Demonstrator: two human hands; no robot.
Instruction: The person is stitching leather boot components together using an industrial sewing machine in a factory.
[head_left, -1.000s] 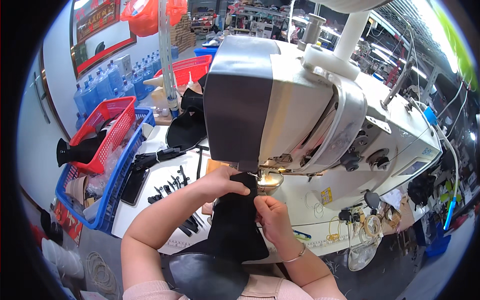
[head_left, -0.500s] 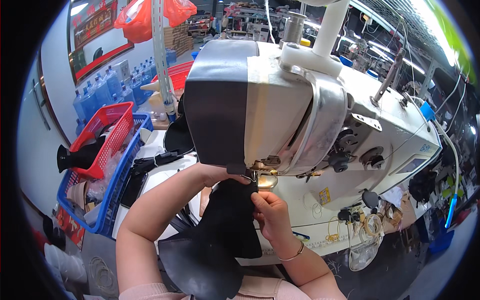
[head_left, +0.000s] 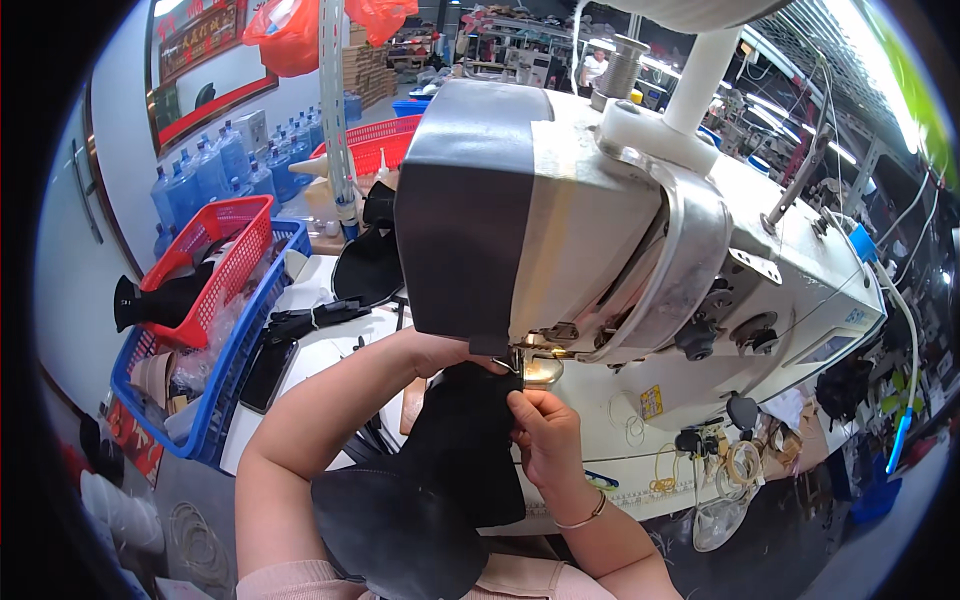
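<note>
A black piece (head_left: 465,430) of soft, leather-like material runs from under the sewing machine's needle area (head_left: 522,362) down toward my lap. Its rounded, shinier lower part (head_left: 400,535) hangs over the table's front edge. My right hand (head_left: 545,430) pinches the right edge of this piece between thumb and fingers, just below the presser foot. My left hand (head_left: 450,352) reaches in from the left and rests at the top of the piece, close to the needle. The machine head (head_left: 465,210) hides most of its fingers, so their grip cannot be made out.
Left of the machine, a red basket (head_left: 225,265) sits in a blue crate (head_left: 215,410). A phone (head_left: 268,375) and black pieces (head_left: 365,268) lie on the white table. Thread cones, a scissors-like tool and coiled cords (head_left: 742,465) lie to the right.
The view has shifted slightly, so the machine appears farther right. The lower part of the black piece has turned and looks rounder. Both hands stay near the needle.
</note>
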